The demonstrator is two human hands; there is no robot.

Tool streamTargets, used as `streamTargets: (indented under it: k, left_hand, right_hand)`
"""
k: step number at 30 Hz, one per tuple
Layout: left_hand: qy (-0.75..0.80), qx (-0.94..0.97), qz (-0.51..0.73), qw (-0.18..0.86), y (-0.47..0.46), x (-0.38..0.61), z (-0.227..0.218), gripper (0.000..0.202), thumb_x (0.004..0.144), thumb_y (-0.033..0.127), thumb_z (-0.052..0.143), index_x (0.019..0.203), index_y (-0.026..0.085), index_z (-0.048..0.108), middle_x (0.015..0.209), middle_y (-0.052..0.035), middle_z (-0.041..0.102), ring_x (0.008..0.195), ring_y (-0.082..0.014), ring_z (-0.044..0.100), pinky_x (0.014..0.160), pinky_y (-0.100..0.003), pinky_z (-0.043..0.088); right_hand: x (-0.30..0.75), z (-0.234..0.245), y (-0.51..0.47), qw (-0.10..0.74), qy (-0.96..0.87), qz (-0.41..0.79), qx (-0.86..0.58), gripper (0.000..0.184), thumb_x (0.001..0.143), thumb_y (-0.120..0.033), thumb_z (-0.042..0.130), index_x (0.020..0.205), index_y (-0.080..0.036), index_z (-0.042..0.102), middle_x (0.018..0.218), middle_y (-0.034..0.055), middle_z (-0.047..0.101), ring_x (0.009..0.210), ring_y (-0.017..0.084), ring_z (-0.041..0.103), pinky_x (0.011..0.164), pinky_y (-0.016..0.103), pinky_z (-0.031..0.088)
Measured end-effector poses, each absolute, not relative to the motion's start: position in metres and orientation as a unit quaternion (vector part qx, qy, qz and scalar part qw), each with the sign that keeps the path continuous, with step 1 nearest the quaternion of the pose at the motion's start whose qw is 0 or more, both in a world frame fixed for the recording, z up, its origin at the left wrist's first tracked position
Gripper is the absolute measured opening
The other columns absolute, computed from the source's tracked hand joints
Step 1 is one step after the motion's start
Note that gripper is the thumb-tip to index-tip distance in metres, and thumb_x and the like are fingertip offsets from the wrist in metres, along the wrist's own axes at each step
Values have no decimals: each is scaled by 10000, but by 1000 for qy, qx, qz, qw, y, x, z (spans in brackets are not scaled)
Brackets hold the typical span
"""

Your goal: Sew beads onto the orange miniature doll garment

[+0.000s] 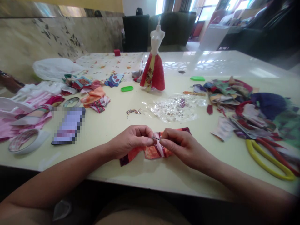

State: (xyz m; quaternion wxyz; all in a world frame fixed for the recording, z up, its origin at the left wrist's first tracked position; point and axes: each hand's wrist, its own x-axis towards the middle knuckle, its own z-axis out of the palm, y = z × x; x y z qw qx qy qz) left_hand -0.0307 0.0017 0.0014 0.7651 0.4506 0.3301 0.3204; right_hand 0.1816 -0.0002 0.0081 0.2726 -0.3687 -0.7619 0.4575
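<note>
Near the table's front edge, my left hand (132, 142) is closed in a pinch, thumb against fingertips; whatever sits in it is too small to name. Facing it, my right hand (187, 147) pinches a thin dark pointed tool (154, 138), its tip at the left fingertips. Both hands are over an orange fabric piece (151, 153) with dark red ends and a pale band, lying on the table and partly covered by them. Beyond the hands lie a small heap of tiny beads (134, 111) and a clear plastic sheet or bag (174, 109) with many more shiny bits.
A white doll-sized dress form (156, 39) in a red skirt (159, 73) stands farther back. Fabric scraps (231, 93) and yellow-and-red-handled scissors (269, 162) lie right. Tape rolls (42, 140), a pixelated phone (69, 125) and orange cloth (93, 97) lie left.
</note>
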Motion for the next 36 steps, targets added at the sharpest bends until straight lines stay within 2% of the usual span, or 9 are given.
streamTargets:
  k: [6, 13, 15, 20, 24, 36]
  left_hand:
    - [354, 443, 331, 755, 2, -30, -2, 144, 752, 177, 736, 858, 135, 647, 862, -33, 662, 776, -104, 604, 739, -216, 458]
    - [360, 415, 340, 763, 2, -29, 1, 144, 768, 196, 724, 861, 125, 639, 808, -23, 649, 725, -83, 587, 727, -204, 447]
    - [353, 407, 349, 767, 3, -29, 1, 140, 793, 228, 700, 846, 110, 647, 785, -28, 643, 704, -79, 574, 712, -200, 445]
    - [367, 415, 348, 756, 4, -28, 0, 144, 783, 234, 712, 803, 113, 636, 712, -7, 609, 656, -74, 546, 672, -199, 425]
    - [383, 424, 359, 738, 4, -28, -1, 143, 754, 210, 730, 781, 121, 621, 706, -4, 613, 647, -78, 549, 660, -204, 421]
    - [398, 436, 408, 696, 5, -29, 1, 157, 742, 181, 730, 728, 129, 583, 780, -5, 659, 679, -74, 578, 677, -208, 442]
  right_hand:
    - [183, 10, 1, 276, -757, 451, -384, 330, 923, -426, 510, 709, -175, 525, 608, -39, 498, 574, 77, 437, 512, 207, 341]
    - [182, 10, 3, 283, -770, 430, -377, 345, 929, -423, 493, 688, -178, 507, 571, -46, 484, 539, 72, 423, 495, 203, 319]
    - [183, 8, 3, 281, -798, 371, -383, 331, 933, -413, 484, 697, -182, 511, 563, -44, 489, 525, 74, 423, 501, 206, 311]
    - [188, -1, 0, 264, -874, 103, -394, 297, 939, -406, 482, 760, -187, 572, 582, -27, 552, 502, 79, 427, 519, 243, 245]
    - [189, -6, 0, 257, -893, 5, -369, 303, 950, -410, 463, 786, -188, 588, 636, -9, 618, 536, 95, 481, 531, 263, 236]
    - [189, -3, 0, 277, -879, 12, -388, 314, 945, -408, 482, 752, -180, 581, 608, -14, 580, 519, 90, 484, 519, 261, 245]
